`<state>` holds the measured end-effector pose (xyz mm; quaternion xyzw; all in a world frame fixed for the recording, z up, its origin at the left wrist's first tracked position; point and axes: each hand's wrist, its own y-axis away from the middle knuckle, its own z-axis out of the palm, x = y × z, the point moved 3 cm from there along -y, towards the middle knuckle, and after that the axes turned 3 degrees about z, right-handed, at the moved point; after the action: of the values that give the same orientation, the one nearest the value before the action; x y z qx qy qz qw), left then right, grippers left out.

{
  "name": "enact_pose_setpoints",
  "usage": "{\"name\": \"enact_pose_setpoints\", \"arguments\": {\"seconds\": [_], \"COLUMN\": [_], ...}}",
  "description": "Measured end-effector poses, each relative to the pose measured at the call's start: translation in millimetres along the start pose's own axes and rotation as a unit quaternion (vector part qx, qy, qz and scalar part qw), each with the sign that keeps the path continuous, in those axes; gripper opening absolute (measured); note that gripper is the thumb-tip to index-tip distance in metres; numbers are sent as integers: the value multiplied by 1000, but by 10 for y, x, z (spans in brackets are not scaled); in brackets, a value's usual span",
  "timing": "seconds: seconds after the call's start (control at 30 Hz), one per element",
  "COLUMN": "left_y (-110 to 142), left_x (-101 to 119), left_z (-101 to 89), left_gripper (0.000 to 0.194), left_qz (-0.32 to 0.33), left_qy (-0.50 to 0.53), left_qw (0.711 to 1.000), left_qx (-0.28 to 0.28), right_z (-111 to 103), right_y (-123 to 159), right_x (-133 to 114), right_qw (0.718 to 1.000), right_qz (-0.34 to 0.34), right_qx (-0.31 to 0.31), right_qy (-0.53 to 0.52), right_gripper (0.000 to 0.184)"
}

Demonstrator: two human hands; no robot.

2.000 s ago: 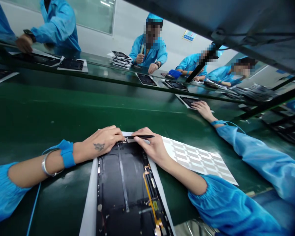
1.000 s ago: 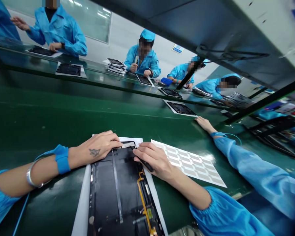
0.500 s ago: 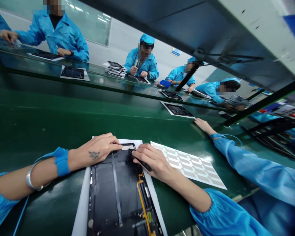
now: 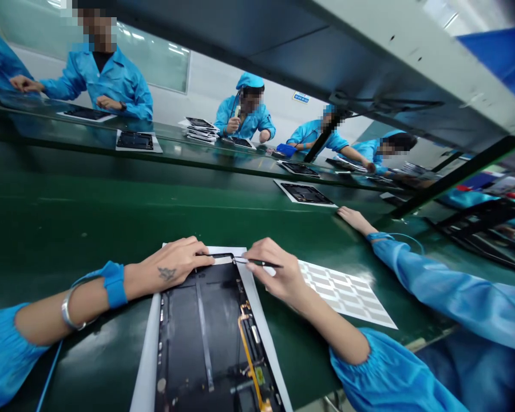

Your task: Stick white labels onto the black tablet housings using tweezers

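The left hand (image 4: 171, 264) lies relaxed, fingers extended, not clenched, with its fingertips pressing on the top edge of a tablet (image 4: 189, 337). The right hand (image 4: 278, 272) pinches slim black tweezers (image 4: 261, 263) between thumb and fingers, and their tips reach over the tablet's top edge, just beside the left fingertips. A small white strip (image 4: 222, 260) lies on that edge between the two hands; I cannot tell whether the tweezer tips touch it.

The tablet sits directly below both hands, face down and open, its black back showing a yellow flex cable (image 4: 245, 349). It rests on a white sheet (image 4: 146, 360) on the green bench (image 4: 68, 229).

Just right of the right hand lies a sheet of grey pads (image 4: 343, 292), its edge tucked near the fingers. A blue wrist strap (image 4: 114, 284) and a metal bangle (image 4: 68, 312) circle the left wrist, with a blue cord (image 4: 49, 372) running down from the strap.

Well beyond the right hand, a co-worker's hand (image 4: 356, 220) rests on the bench near another tablet (image 4: 304, 194).
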<state>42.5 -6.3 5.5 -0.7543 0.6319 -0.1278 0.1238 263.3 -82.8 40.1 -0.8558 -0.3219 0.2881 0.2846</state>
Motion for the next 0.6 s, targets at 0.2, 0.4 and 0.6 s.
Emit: {"name": "enact_pose_setpoints", "arguments": {"seconds": [0.2,0.4,0.6], "left_y": [28,20,-12], "left_x": [-28,-24,8], "left_z": [10,13,-8], "left_gripper": [39,37,40], "left_qz": [-2,8,-1], "left_qy": [19,13,18], "left_qw": [1000,1000,1000], "left_qx": [18,24,10], "right_z": [138,198,178], "right_y": [46,76,93], "right_x": [-60,-107,-134], "right_qw": [986,977,980], "right_qz": [-96,-127,-137], "right_qx": [-106,-110,-93], "right_qy": [86,133,111], "right_gripper": [14,17,17]}}
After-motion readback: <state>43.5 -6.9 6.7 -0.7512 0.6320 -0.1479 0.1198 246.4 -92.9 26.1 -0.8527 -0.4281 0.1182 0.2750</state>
